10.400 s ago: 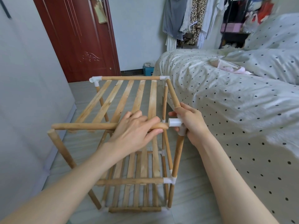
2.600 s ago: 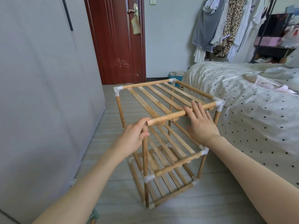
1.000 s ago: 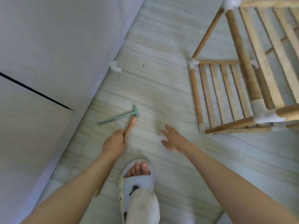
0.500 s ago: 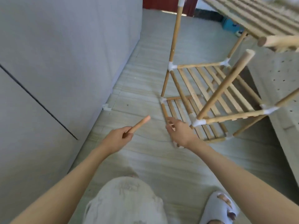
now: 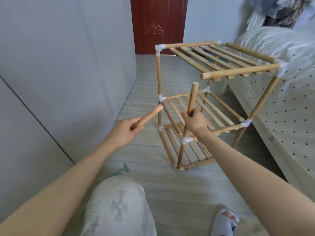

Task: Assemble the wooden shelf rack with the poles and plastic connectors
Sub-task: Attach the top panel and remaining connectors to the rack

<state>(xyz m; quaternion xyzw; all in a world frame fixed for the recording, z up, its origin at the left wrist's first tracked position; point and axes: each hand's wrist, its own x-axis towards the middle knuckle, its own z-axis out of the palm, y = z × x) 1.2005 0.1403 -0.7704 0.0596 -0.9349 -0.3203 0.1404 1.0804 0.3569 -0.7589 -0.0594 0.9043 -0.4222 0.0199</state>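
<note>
1. A knee in pale printed trousers [image 5: 119, 206] filled the bottom of the view, with a grey open-toed slipper [image 5: 223, 222] to its right on the pale wood-grain floor [image 5: 187, 188].
2. A small green hammer-like tool [image 5: 125, 170] lay on the floor just beyond the knee, partly hidden by it.
3. The left hand [image 5: 125, 129] was clenched around the near end of a short loose round wooden pole [image 5: 150, 115], which slanted up and to the right; its free tip was just beside the rack's left rear upright, and contact there could not be judged.
4. The right hand [image 5: 194, 120] was grasping the near-left upright wooden pole [image 5: 191, 99] of the three-tier slatted wooden shelf rack [image 5: 204, 106], above the white plastic corner connector [image 5: 185, 140] of the middle tier. This pole's top end stood bare, with no connector on it, below the front rail of the top tier.
5. The top slatted shelf [image 5: 218, 62] sat tilted; its front rail [image 5: 238, 72] ended bare at the left, apart from the gripped pole, and entered a white connector [image 5: 282, 70] at the right.
6. The rack stood on the floor near the edge of a bed with a white, black-dotted cover [image 5: 281, 108].
7. A grey wall [image 5: 59, 65] ran along the left, and a dark red door [image 5: 158, 24] stood at the far end of the floor.
</note>
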